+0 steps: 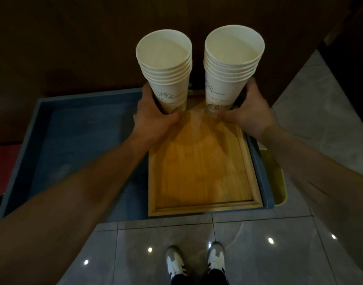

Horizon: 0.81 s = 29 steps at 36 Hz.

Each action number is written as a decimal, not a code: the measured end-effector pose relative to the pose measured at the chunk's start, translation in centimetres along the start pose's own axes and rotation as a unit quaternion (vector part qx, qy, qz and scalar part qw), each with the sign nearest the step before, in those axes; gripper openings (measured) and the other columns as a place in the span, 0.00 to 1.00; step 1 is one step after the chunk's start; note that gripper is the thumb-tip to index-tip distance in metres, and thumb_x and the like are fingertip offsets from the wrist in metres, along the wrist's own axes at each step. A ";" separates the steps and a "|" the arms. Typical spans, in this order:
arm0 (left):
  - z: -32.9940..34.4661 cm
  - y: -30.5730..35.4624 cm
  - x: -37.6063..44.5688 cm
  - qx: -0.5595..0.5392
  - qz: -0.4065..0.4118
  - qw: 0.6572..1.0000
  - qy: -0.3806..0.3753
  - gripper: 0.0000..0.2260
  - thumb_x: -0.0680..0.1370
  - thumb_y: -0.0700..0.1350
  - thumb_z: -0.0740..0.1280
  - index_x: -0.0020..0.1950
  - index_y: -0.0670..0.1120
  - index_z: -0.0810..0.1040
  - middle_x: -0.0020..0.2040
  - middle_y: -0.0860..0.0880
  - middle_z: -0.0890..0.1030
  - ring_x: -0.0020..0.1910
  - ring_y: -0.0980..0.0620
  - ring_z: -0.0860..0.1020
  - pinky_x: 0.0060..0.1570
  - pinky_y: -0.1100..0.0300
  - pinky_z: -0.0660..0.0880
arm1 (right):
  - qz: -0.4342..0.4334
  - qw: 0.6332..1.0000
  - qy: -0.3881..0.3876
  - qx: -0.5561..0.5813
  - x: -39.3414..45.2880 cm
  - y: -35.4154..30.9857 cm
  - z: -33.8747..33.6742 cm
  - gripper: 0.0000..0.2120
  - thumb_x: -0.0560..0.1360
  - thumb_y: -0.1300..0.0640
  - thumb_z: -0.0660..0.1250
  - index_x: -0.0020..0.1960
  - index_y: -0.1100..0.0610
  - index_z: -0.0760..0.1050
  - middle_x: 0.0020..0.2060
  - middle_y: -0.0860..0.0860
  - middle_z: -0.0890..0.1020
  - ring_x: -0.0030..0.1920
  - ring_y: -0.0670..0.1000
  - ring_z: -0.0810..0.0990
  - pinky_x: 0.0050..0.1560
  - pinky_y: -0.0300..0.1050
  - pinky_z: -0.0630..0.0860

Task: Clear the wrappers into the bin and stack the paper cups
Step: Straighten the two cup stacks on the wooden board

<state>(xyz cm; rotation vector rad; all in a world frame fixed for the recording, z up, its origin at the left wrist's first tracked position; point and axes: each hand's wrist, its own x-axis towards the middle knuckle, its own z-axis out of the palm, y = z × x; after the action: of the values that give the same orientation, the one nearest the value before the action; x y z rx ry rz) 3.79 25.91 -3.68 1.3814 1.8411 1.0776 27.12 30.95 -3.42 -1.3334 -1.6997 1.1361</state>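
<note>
Head | left hand (156, 118) grips white cup stack (166, 66) | right hand (246, 114) grips second stack (232, 64)

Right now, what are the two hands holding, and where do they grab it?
Each hand holds a stack of paper cups near its bottom: the left hand grips the left stack, the right hand the right stack.

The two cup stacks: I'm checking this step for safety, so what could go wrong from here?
1. Each hand, left hand and right hand, has its grip only at the base of its stack, left stack and right stack, so the tall tops could tip.
2. Merging the stacks in mid-air over the wooden tray may spill cups onto the floor.
</note>
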 end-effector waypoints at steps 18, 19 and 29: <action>1.3 0.8 -0.4 -0.032 0.014 0.995 0.095 0.42 0.63 0.56 0.79 0.71 0.53 0.61 0.66 0.53 0.73 0.66 0.55 0.72 0.64 0.47 0.74 | -0.014 0.996 -0.066 0.051 1.5 -0.1 -1.5 0.38 0.63 0.61 0.80 0.65 0.44 0.64 0.53 0.35 0.73 0.47 0.21 0.70 0.41 0.19 0.68; 1.2 0.7 -0.4 -0.029 0.018 0.995 0.091 0.41 0.63 0.57 0.79 0.70 0.54 0.62 0.66 0.54 0.73 0.66 0.56 0.72 0.64 0.47 0.74 | -0.015 0.997 -0.060 0.050 1.5 -0.1 -1.4 0.38 0.63 0.61 0.79 0.65 0.44 0.64 0.53 0.34 0.73 0.46 0.20 0.70 0.41 0.19 0.68; 0.5 0.6 -0.1 -0.015 0.018 0.998 0.051 0.36 0.64 0.57 0.79 0.64 0.63 0.61 0.54 0.68 0.71 0.53 0.73 0.71 0.51 0.72 0.70 | -0.016 0.999 0.024 0.015 0.7 -0.4 -0.3 0.41 0.62 0.52 0.80 0.69 0.46 0.63 0.55 0.35 0.73 0.56 0.36 0.72 0.52 0.32 0.72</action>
<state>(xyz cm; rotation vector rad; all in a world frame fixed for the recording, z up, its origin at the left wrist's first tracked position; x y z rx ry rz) 4.49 25.97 -3.42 1.3697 1.8714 1.2094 27.03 31.67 -2.97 -1.3008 -1.6570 1.0989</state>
